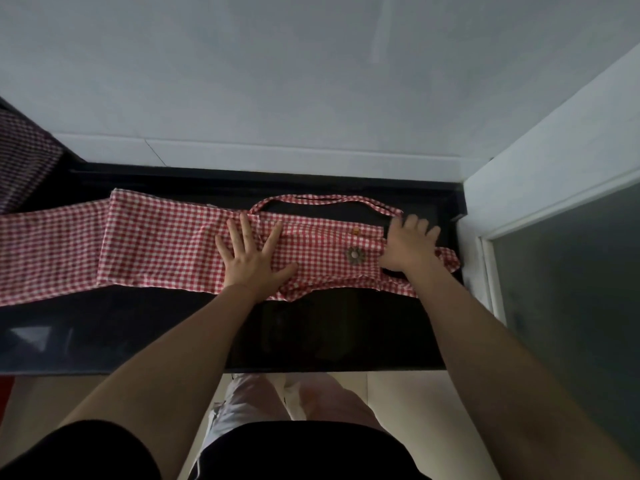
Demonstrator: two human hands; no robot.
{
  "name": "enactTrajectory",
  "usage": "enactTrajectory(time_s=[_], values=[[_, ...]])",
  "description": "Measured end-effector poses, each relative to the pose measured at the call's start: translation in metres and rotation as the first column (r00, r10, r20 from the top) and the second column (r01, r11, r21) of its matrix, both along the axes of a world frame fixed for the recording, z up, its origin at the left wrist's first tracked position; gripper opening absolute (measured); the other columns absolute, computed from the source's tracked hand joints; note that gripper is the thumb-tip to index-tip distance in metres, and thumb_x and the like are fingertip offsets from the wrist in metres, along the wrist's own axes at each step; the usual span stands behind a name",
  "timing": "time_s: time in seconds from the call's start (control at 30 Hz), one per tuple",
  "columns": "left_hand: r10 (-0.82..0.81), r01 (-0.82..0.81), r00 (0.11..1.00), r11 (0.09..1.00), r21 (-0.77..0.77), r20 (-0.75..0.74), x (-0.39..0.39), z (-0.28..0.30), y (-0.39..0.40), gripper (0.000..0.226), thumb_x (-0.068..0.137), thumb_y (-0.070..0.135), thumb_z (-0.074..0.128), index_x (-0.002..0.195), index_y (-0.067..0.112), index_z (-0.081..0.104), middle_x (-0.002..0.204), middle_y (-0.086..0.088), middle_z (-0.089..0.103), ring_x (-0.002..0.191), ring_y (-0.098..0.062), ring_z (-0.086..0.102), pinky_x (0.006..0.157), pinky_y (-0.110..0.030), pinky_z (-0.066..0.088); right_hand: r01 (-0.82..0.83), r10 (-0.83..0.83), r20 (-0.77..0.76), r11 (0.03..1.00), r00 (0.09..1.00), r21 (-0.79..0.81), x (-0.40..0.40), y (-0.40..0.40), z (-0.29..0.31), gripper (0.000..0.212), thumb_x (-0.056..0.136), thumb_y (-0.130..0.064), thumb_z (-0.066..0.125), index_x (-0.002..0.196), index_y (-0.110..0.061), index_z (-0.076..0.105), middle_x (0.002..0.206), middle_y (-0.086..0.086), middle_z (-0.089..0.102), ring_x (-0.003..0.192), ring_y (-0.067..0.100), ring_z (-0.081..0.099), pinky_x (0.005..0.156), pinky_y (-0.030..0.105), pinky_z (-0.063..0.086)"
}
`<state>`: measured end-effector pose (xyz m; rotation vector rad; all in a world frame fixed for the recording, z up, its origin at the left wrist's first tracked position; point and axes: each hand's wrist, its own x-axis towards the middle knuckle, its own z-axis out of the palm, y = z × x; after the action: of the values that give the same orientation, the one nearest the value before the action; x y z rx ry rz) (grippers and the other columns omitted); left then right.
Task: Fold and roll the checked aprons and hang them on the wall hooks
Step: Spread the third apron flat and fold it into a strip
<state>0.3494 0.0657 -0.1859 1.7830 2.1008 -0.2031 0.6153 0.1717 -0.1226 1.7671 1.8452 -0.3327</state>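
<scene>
A red-and-white checked apron [166, 244] lies folded into a long strip across the black countertop [138, 327]. Its neck loop [325, 199] curves along the far edge, and a brown flower decoration [354, 255] sits near its right end. My left hand [252, 258] presses flat on the middle of the strip with fingers spread. My right hand [408, 244] rests on the right end of the apron with its fingers curled over the fabric edge. A second red checked cloth [45, 251] lies under the strip at the left.
A dark checked cloth [24, 164] hangs at the far left. A white wall [311, 81] rises behind the counter. A white wall corner [540, 157] and a frosted glass door [571, 271] close off the right side. No hooks are in view.
</scene>
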Motion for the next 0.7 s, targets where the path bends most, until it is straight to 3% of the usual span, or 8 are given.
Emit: enactTrajectory(time_s=[0.03, 0.1, 0.17, 0.23, 0.47, 0.6, 0.7], values=[[0.0, 0.0, 1.0, 1.0, 0.002, -0.002, 0.0, 0.0, 0.0, 0.093, 0.081, 0.087, 0.019, 0.149, 0.044, -0.027, 0.156, -0.022, -0.033, 0.144, -0.047, -0.025, 0.114, -0.068, -0.009, 0.007, -0.007, -0.098, 1.0, 0.995, 0.008, -0.016, 0.0, 0.004, 0.107, 0.078, -0.051, 0.071, 0.156, -0.01, 0.009, 0.16, 0.025, 0.009, 0.148, 0.045, 0.009, 0.118, 0.06, 0.008], [0.002, -0.002, 1.0, 1.0, 0.004, -0.01, 0.0, -0.001, 0.0, 0.093, 0.08, 0.087, 0.018, 0.149, 0.043, -0.027, 0.155, -0.022, -0.034, 0.144, -0.047, -0.025, 0.114, -0.068, -0.009, -0.024, 0.075, -0.317, 0.987, 0.945, 0.16, -0.054, -0.012, 0.007, 0.102, 0.082, -0.056, 0.062, 0.158, -0.015, 0.007, 0.164, 0.017, 0.0, 0.151, 0.038, -0.003, 0.121, 0.056, 0.0], [0.005, -0.004, 1.0, 1.0, 0.005, -0.03, 0.001, -0.002, 0.0, 0.093, 0.079, 0.088, 0.013, 0.148, 0.043, -0.029, 0.155, -0.022, -0.035, 0.143, -0.047, -0.027, 0.114, -0.068, -0.01, -0.091, 0.262, -0.468, 0.93, 0.844, 0.357, -0.093, -0.036, -0.001, 0.081, 0.092, -0.049, 0.049, 0.157, -0.012, 0.017, 0.165, 0.012, 0.008, 0.153, 0.03, 0.002, 0.124, 0.05, 0.003], [0.003, -0.004, 0.998, 1.0, -0.008, -0.058, 0.002, -0.003, 0.0, 0.092, 0.078, 0.088, 0.008, 0.148, 0.042, -0.031, 0.155, -0.022, -0.035, 0.143, -0.046, -0.028, 0.114, -0.068, -0.01, -0.168, 0.383, -0.526, 0.897, 0.759, 0.409, -0.121, -0.059, -0.023, 0.064, 0.101, -0.042, 0.037, 0.155, -0.01, 0.026, 0.164, 0.011, 0.018, 0.153, 0.026, 0.009, 0.124, 0.048, 0.01], [0.015, -0.015, 1.0, 0.999, 0.04, -0.014, 0.0, -0.007, -0.001, 0.093, 0.08, 0.088, 0.016, 0.15, 0.043, -0.025, 0.157, -0.021, -0.033, 0.145, -0.046, -0.025, 0.113, -0.066, -0.013, -0.205, 0.333, -0.361, 0.915, 0.871, 0.348, -0.065, -0.059, -0.076, 0.063, 0.105, -0.046, 0.009, 0.159, -0.012, 0.01, 0.166, 0.006, 0.006, 0.153, 0.02, 0.001, 0.125, 0.044, 0.004], [0.017, -0.017, 1.0, 0.999, 0.042, -0.006, 0.007, -0.008, 0.001, 0.094, 0.079, 0.089, 0.016, 0.15, 0.042, -0.026, 0.157, -0.021, -0.033, 0.145, -0.046, -0.025, 0.113, -0.067, -0.012, -0.101, 0.231, -0.341, 0.928, 0.911, 0.358, -0.022, -0.047, -0.073, 0.065, 0.104, -0.047, 0.006, 0.158, -0.011, 0.013, 0.166, 0.008, 0.011, 0.153, 0.022, 0.006, 0.125, 0.045, 0.005], [0.019, -0.018, 1.0, 0.999, 0.039, -0.011, 0.009, -0.007, 0.001, 0.094, 0.079, 0.089, 0.015, 0.15, 0.042, -0.027, 0.157, -0.022, -0.032, 0.145, -0.046, -0.024, 0.113, -0.068, -0.01, -0.115, 0.249, -0.343, 0.923, 0.906, 0.367, -0.013, -0.044, -0.071, 0.064, 0.105, -0.047, 0.011, 0.158, -0.011, 0.017, 0.165, 0.007, 0.017, 0.153, 0.023, 0.011, 0.124, 0.045, 0.008]])
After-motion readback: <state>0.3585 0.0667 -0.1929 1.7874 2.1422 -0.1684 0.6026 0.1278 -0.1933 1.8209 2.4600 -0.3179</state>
